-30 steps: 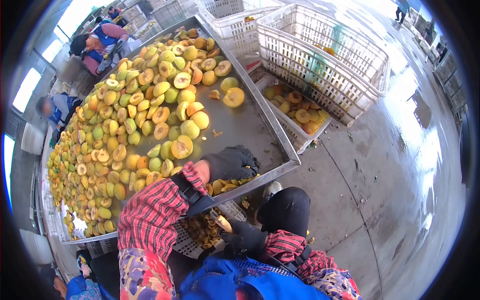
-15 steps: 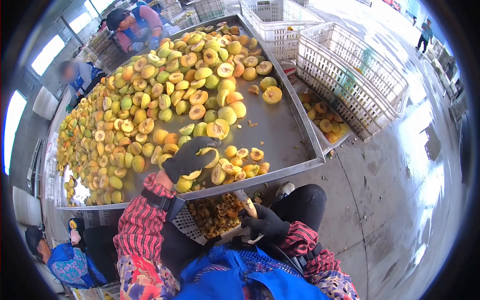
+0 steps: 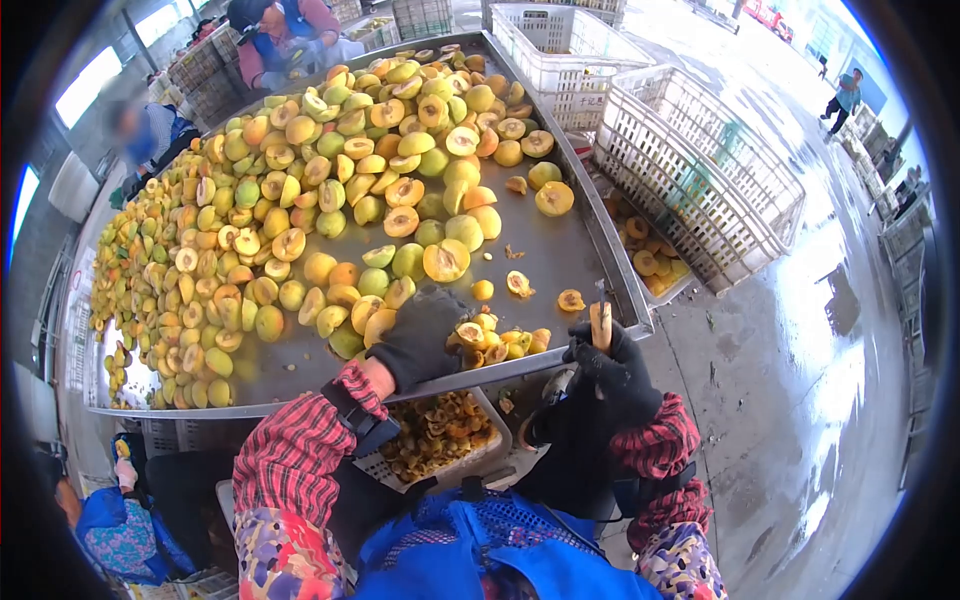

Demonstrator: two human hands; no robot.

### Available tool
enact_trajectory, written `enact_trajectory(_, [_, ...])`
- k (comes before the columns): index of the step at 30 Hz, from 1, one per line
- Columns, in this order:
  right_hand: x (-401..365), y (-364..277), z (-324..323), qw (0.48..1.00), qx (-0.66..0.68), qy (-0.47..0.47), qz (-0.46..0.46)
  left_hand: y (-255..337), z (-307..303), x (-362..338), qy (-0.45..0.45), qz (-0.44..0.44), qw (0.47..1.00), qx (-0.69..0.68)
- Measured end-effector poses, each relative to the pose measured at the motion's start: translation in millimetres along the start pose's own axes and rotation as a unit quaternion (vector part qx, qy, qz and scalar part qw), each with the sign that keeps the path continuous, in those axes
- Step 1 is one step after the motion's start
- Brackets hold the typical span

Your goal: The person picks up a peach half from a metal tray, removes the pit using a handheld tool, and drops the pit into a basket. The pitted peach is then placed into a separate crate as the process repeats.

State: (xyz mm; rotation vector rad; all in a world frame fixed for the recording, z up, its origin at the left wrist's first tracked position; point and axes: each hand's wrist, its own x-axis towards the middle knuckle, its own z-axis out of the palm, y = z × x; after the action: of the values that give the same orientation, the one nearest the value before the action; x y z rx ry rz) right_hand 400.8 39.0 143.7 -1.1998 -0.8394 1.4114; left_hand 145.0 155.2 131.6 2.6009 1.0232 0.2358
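My left hand (image 3: 425, 335), in a dark glove, is over the near edge of the metal table (image 3: 545, 245). Its fingers curl down beside a small heap of cut fruit pieces (image 3: 500, 340); what they hold, if anything, is hidden. Halved yellow-green fruits (image 3: 446, 259), like peaches or plums, lie just beyond it. At the table's near right corner, my right hand (image 3: 618, 378), also gloved, grips a wooden-handled tool (image 3: 600, 326), its metal end pointing up. Two small cut pieces, one of them a pitted slice (image 3: 570, 300), lie between my hands on the metal.
A large pile of halved fruit (image 3: 300, 180) covers the table's left and far side. Below the near edge stands a crate of fruit scraps (image 3: 440, 435). White crates (image 3: 700, 170) stand to the right. Co-workers are at the far side (image 3: 285, 40) and lower left (image 3: 125, 530).
My right hand has risen from below the table edge to its right corner with the tool. My left hand has moved right, toward the heap; the fruit half seen in it no longer shows.
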Motion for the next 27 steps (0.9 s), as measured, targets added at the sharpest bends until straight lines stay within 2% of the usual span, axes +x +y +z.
enact_trajectory(2, [28.7,9.3,-17.7,0.991,-0.125,0.007,-0.044,-0.8,-2.2,2.1,-0.011,-0.033,0.999,0.023])
enact_trajectory(3, [42.1,10.5,-25.2,0.980,-0.187,0.009,-0.066,-10.5,2.5,1.8,0.013,-0.008,0.999,0.046])
enact_trajectory(7, [86.1,11.1,-51.6,0.872,-0.471,-0.029,-0.126,-80.9,11.5,-6.3,0.103,0.078,0.979,0.158])
enact_trajectory(8, [90.9,8.0,-51.1,0.872,-0.476,-0.043,-0.103,-95.8,5.3,-6.6,0.124,0.099,0.969,0.189])
enact_trajectory(11, [100.4,-2.1,-43.3,0.870,-0.488,-0.069,-0.019,-123.8,-18.4,-9.2,0.120,0.035,0.952,0.280])
enact_trajectory(14, [115.6,17.5,-52.6,0.864,-0.501,-0.041,-0.015,-114.8,-27.4,-11.7,0.120,-0.103,0.969,0.190])
enact_trajectory(15, [119.1,23.5,-55.1,0.863,-0.503,-0.036,-0.016,-110.6,-26.1,-4.6,0.156,-0.102,0.977,0.103])
enact_trajectory(17, [122.7,28.6,-55.5,0.865,-0.500,-0.037,-0.028,-89.3,-19.1,16.5,0.184,-0.021,0.972,-0.147])
enact_trajectory(19, [124.5,26.6,-54.3,0.878,-0.476,-0.041,0.035,-64.8,-3.7,49.4,0.107,0.063,0.957,-0.262])
enact_trajectory(20, [125.5,25.4,-52.4,0.883,-0.464,-0.042,0.066,-49.0,3.3,63.0,0.022,0.024,0.956,-0.292])
enact_trajectory(21, [127.3,26.8,-50.6,0.877,-0.473,-0.059,0.054,-32.7,12.3,78.6,0.033,0.062,0.972,-0.226])
enact_trajectory(22, [128.8,30.2,-49.5,0.871,-0.483,-0.075,0.043,-21.7,33.3,89.1,0.105,0.096,0.973,-0.181])
enact_trajectory(23, [127.8,29.5,-45.1,0.877,-0.471,-0.083,0.052,-7.3,35.1,99.0,0.026,0.055,0.994,-0.090])
enact_trajectory(26, [119.2,26.1,-20.8,0.910,-0.386,-0.090,0.123,6.1,55.3,90.5,0.046,0.059,0.997,0.022])
enact_trajectory(27, [122.7,34.3,-18.5,0.911,-0.377,-0.100,0.132,7.9,52.9,86.9,0.022,0.029,0.999,-0.040])
